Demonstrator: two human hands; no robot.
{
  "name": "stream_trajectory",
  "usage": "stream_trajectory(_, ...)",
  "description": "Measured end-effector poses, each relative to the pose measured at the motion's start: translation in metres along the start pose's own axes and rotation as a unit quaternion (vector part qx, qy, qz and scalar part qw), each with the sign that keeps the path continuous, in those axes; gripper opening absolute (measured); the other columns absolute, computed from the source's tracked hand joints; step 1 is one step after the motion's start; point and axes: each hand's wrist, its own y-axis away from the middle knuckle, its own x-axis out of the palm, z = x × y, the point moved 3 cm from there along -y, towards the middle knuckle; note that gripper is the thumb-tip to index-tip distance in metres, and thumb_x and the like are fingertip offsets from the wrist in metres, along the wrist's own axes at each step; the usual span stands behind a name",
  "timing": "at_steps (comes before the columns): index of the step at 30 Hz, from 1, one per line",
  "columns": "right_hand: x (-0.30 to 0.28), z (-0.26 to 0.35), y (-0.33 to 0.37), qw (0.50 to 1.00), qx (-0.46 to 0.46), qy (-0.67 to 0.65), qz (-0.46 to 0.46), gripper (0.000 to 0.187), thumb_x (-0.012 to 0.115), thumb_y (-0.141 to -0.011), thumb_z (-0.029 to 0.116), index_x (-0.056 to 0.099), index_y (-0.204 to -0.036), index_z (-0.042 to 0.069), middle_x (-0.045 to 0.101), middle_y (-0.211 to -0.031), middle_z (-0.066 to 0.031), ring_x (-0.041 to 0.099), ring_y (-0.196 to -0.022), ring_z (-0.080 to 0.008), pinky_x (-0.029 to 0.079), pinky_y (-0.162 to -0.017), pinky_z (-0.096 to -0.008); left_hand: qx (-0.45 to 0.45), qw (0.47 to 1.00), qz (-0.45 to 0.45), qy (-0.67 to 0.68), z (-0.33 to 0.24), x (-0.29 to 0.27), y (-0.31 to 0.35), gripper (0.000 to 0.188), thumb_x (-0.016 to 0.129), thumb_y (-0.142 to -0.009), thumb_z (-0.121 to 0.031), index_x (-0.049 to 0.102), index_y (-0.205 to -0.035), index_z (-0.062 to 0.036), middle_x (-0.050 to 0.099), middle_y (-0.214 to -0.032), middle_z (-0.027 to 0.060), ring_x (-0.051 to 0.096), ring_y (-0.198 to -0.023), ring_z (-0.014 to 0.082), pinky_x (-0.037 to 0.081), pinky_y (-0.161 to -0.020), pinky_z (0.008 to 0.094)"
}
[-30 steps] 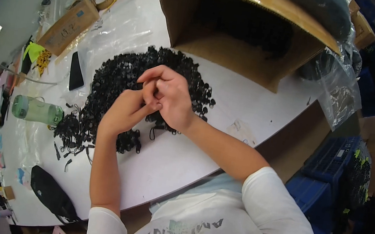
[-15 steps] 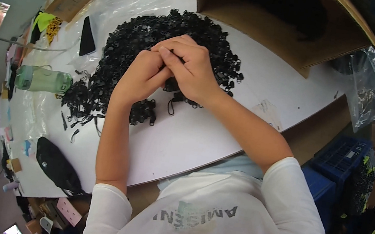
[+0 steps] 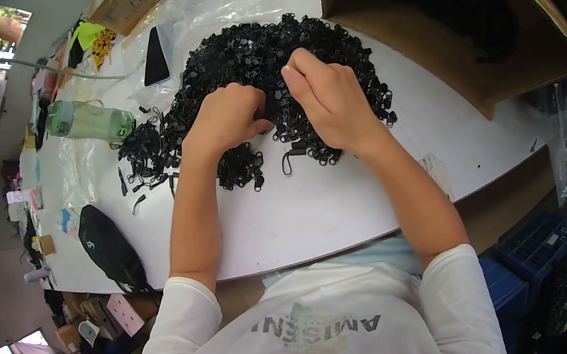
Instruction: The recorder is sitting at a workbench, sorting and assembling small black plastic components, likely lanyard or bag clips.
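Note:
A wide heap of small black zipper pulls [image 3: 244,50], many with oval rings, covers the middle of the white table [image 3: 307,217]. At its near left side my left hand [image 3: 228,117] rests low, fingers curled and thumb below them; whatever it grips is hidden. Over the right part of the heap, my right hand [image 3: 337,104] is closed, thumb against the bent fingers, and I cannot make out what is in it. Between the hands and nearer me lies a black corded pull [image 3: 292,155] with a loop. A smaller cluster of black corded pulls [image 3: 144,152] spreads at the left.
A large open cardboard box [image 3: 418,58] stands at the far right. Left of the heap are a green bottle [image 3: 92,123], a black phone-like slab [image 3: 157,59] and a black pouch [image 3: 110,246]. Blue crates [image 3: 537,244] stand beyond the table's right edge.
My hands, joined over the heap before, are now apart: the left is lower at the near left side, the right is over the right part. The whole view has shifted slightly.

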Motion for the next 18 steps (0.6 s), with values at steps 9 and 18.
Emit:
stream_trajectory(9, 0.006, -0.009, -0.002, 0.999, 0.015, 0.037, 0.029, 0.021, 0.054, -0.092, 0.021, 0.053, -0.085, 0.001, 0.052, -0.056, -0.0142, 0.054, -0.053, -0.0325, 0.042, -0.053, -0.0379, 0.042, 0.997, -0.004, 0.060, 0.013, -0.002, 0.004, 0.012, 0.072, -0.070, -0.014, 0.067, -0.076, -0.0037, 0.068, -0.074, 0.0125, 0.065, -0.073, 0.0306, 0.052, -0.068, 0.0399)
stream_trajectory(18, 0.008, -0.016, 0.000, 0.988, -0.095, 0.120, -0.012, 0.014, 0.062, -0.085, 0.016, 0.063, -0.083, 0.003, 0.060, -0.065, -0.0106, 0.059, -0.062, -0.0294, 0.046, -0.057, -0.0382, 0.048, 0.928, -0.021, 0.369, 0.026, -0.018, 0.013, 0.009, 0.062, -0.076, 0.001, 0.054, -0.077, 0.0026, 0.061, -0.062, 0.0070, 0.064, -0.056, 0.0125, 0.049, -0.048, 0.0247)
